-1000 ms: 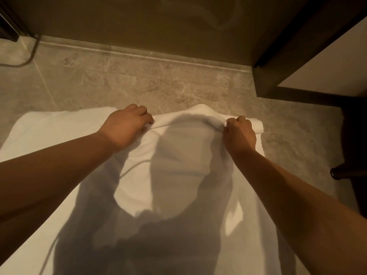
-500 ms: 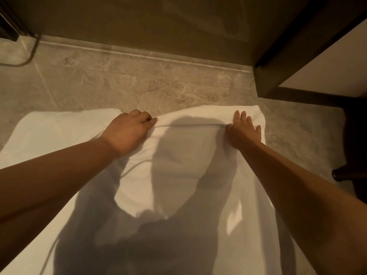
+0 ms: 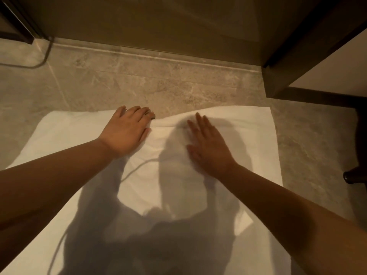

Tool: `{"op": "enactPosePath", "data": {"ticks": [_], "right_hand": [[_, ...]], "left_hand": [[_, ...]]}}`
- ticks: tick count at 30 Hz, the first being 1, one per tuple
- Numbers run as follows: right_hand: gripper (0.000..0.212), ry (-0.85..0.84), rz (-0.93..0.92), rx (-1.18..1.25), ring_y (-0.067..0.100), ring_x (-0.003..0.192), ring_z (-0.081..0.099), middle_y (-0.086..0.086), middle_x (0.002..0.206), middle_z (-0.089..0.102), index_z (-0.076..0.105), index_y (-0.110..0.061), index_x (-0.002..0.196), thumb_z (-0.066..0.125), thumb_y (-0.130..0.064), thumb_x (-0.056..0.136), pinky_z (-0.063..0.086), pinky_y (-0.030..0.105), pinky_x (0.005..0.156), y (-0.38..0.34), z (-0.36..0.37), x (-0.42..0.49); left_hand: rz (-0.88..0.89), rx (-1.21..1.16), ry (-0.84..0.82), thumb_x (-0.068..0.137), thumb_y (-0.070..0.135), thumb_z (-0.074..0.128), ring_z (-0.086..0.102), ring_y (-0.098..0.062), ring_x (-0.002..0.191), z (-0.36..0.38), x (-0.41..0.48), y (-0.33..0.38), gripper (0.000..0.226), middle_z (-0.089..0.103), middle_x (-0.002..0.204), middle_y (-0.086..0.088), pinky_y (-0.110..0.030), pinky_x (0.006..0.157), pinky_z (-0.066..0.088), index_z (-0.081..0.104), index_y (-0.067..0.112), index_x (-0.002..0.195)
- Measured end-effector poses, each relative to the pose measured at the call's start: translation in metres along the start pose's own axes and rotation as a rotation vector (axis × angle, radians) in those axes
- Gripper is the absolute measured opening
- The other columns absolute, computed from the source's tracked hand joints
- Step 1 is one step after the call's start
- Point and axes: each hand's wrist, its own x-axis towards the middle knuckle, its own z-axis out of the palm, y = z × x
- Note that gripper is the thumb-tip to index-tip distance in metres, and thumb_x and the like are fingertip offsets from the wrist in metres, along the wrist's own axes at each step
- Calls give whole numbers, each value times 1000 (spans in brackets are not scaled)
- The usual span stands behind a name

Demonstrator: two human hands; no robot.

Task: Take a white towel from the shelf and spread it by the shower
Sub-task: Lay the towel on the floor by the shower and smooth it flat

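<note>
Where the white towel (image 3: 65,135) lies spread on the tiled floor (image 3: 158,86), the left hand (image 3: 125,133) and right hand (image 3: 208,147) rest flat on it, fingers extended and gripping nothing, near its rumpled far edge; beyond stands a dark panel (image 3: 158,20).

- The floor (image 3: 158,86) is grey-beige stone tile with marbled veins; a pale grout line (image 3: 57,84) runs down its left part.
- A low stone sill (image 3: 158,56) crosses the far side, below a brownish, glossy wall panel (image 3: 158,20).
- A dark frame (image 3: 294,56) stands at the right, with a pale panel (image 3: 337,70) beside it.
- A thin dark cable (image 3: 44,58) curves over the tile at the far left.
- A dark rounded foot (image 3: 350,176) sits at the right edge.
- The light is warm and dim.
</note>
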Motion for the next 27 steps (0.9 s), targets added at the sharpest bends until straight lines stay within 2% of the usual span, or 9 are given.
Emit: {"op": "enactPosePath", "data": {"ticks": [3,5,9,11,13,15,18,24,27], "right_hand": [[62,-39,-57,57,24,147,-3,9,160,0,7,-19,151,35,-33,97,9,40,118,-34,9,12],[62,-47,-70,39,27,146,5,11,159,8,9,-20,151,38,-33,97,12,39,117,-46,10,20],[56,-20,-10,-66,29,129,35,10,146,37,26,-17,147,38,-36,96,35,39,97,-58,5,38],[47,9,16,-125,29,119,41,10,136,44,35,-19,142,36,-32,97,38,38,88,-63,1,45],[40,-1,53,-131,31,119,42,12,132,46,43,-19,137,35,-28,98,41,39,86,-68,-2,50],[32,14,83,-107,31,113,45,13,122,50,53,-17,125,38,-23,98,45,37,78,-72,-4,51],[18,58,122,-99,29,100,51,11,104,53,59,-12,104,45,-14,93,41,32,66,-74,-8,48],[17,55,134,-153,30,97,52,12,101,56,59,-9,100,47,-5,89,42,33,66,-72,-14,36],[19,57,156,-166,32,98,51,14,103,56,60,-5,103,47,-2,88,46,36,69,-70,-15,32]], "left_hand": [[11,-32,19,91,34,24,51,-32,119,-5,-11,-9,52,56,129,-14,-45,91,41,53,8,126],[8,-63,45,90,28,34,53,-33,113,-9,-16,-14,41,58,120,-13,-43,80,45,56,8,119],[-18,-141,68,92,22,38,52,-36,101,-22,-26,-25,33,58,105,-17,-45,64,48,60,5,109],[-35,-149,40,94,20,43,48,-34,102,-27,-30,-31,29,54,109,-17,-46,66,47,58,4,114],[-35,-145,-7,92,12,49,45,-33,104,-30,-33,-35,26,51,113,-17,-48,73,46,57,4,116],[-46,-161,-29,88,3,51,44,-33,104,-36,-39,-40,26,51,113,-17,-48,76,45,59,3,112],[-50,-84,-83,86,-2,49,46,-31,103,-42,-45,-47,28,53,111,-15,-45,79,45,60,5,111],[-51,85,-128,93,17,46,44,-32,109,-49,-59,-50,27,51,114,-16,-41,68,42,56,2,114],[-58,224,-181,93,11,46,41,-29,112,-51,-66,-57,23,46,119,-13,-36,69,40,51,5,115]]}}
